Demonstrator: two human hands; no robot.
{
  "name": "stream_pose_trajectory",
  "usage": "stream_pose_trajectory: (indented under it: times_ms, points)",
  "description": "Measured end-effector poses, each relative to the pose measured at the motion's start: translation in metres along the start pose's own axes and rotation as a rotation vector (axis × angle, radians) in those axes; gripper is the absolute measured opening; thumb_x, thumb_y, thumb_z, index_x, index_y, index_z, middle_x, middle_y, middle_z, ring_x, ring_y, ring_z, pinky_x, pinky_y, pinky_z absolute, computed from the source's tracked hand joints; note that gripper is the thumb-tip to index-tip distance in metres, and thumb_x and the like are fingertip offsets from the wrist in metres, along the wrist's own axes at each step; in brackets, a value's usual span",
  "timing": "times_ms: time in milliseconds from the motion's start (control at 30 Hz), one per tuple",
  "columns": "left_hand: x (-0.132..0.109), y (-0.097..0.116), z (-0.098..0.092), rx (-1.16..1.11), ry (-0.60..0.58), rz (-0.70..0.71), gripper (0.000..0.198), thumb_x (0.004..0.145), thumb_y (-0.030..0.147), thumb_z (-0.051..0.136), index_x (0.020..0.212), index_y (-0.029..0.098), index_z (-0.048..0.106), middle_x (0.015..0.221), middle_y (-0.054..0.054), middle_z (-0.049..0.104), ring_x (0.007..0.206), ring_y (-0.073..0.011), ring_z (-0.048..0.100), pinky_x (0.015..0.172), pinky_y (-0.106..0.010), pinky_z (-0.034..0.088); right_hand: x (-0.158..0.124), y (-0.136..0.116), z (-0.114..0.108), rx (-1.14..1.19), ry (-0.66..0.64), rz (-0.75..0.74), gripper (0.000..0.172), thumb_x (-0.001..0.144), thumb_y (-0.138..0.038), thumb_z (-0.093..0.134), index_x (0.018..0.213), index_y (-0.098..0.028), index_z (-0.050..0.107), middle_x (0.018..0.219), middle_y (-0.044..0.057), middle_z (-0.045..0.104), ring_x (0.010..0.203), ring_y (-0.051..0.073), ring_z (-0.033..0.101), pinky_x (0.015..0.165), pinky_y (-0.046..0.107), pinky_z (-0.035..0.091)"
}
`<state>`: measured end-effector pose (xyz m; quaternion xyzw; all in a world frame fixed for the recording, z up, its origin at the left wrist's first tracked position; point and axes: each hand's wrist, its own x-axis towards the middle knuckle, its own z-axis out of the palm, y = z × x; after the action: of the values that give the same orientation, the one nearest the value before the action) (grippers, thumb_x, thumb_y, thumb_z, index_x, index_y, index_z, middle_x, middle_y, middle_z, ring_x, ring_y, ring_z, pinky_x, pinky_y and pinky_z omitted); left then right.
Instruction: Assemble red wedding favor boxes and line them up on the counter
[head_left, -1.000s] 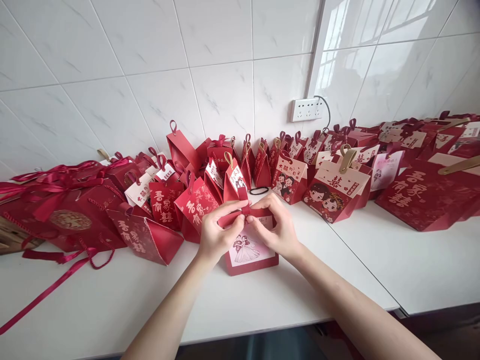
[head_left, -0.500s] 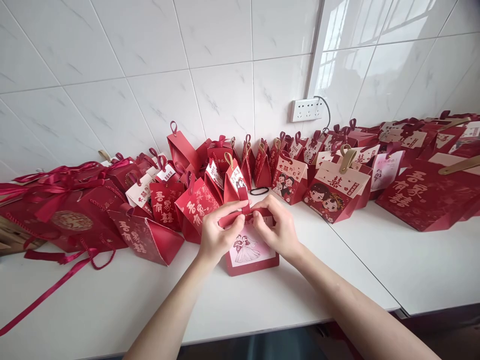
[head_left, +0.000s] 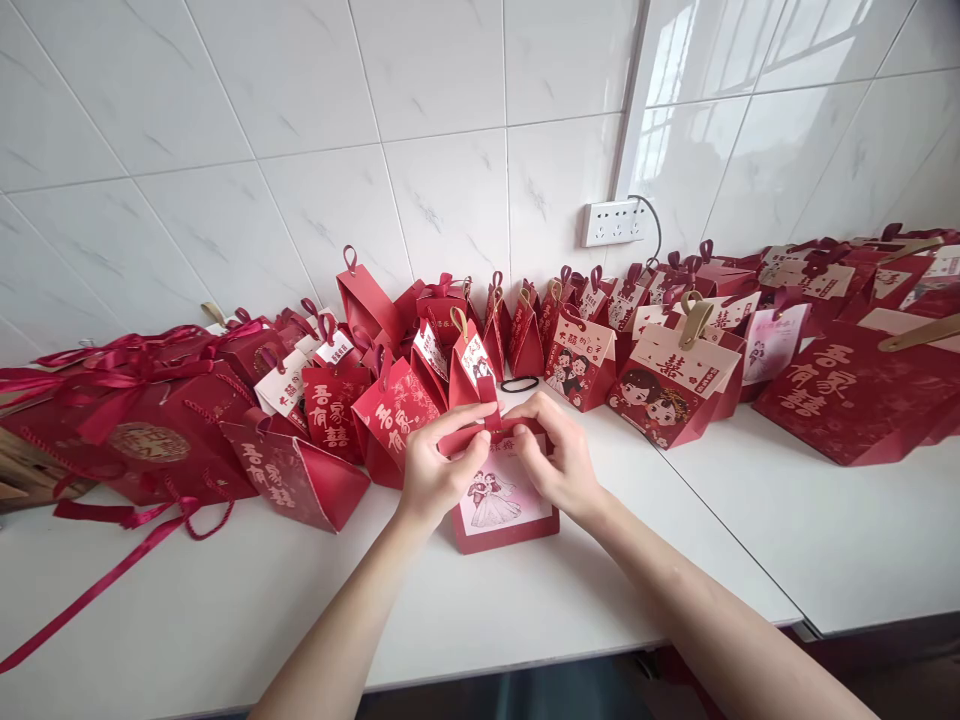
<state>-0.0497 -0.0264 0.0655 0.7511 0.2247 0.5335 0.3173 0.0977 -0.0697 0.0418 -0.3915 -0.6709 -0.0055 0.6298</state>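
In front of me a small red gift box (head_left: 501, 500) stands on the white table, its pink-white front printed with a couple. A dark red ribbon loop (head_left: 487, 390) rises from its top. My left hand (head_left: 446, 460) pinches the top edge by the ribbon, thumb in front and fingers behind. On the other side my right hand (head_left: 555, 450) has its thumb and forefinger closed on the same top edge, close to the ribbon. The fingers partly hide the upper part of the box.
Many red gift boxes stand behind, among them one with a cartoon couple (head_left: 667, 390). A larger red bag (head_left: 180, 430) with a trailing ribbon (head_left: 97, 620) is at the left. A black ring-shaped band (head_left: 519, 384) lies behind my hands. A power strip (head_left: 615, 223) is on the tiled wall (head_left: 442, 70).
My right thumb and fingertips have shifted slightly right, away from my left fingertips, showing more of the ribbon's base. The box has stayed in place.
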Motion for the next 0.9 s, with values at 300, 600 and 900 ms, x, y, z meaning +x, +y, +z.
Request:
stream_pose_trajectory:
  times_ms: [300,600,900]
  points:
    - [0.007,-0.019,-0.011,-0.03,0.271,-0.096,0.034,0.077,0.026,0.064,0.109,0.016,0.066,0.107,-0.01,0.072,0.101,-0.0231,0.068,0.086,-0.03,0.058,0.002,0.017,-0.003,0.189,-0.311,0.417,0.041,0.071,-0.024,0.054,0.112,-0.019,0.05,0.103,0.008,0.067,0.085,0.023,0.064,0.078,0.042,0.052]
    - [-0.001,-0.04,0.001,-0.084,0.215,-0.174,0.076,0.078,0.053,0.064,0.14,0.025,0.031,0.153,-0.015,0.03,0.141,-0.0288,0.031,0.117,-0.048,0.028,0.014,0.031,-0.003,0.824,0.41,0.775,0.032,0.07,-0.039,0.074,0.09,-0.021,0.057,0.102,0.006,0.068,0.09,0.022,0.065,0.074,0.039,0.059]
    - [-0.016,-0.038,0.023,-0.03,-0.009,-0.119,0.083,0.075,0.051,0.067,0.142,0.023,0.027,0.143,-0.016,0.045,0.13,-0.0304,0.047,0.109,-0.05,0.039,0.003,0.03,0.014,1.282,0.183,1.015,0.012,0.081,-0.018,0.061,0.092,-0.019,0.062,0.091,0.004,0.071,0.086,0.017,0.068,0.07,0.026,0.061]
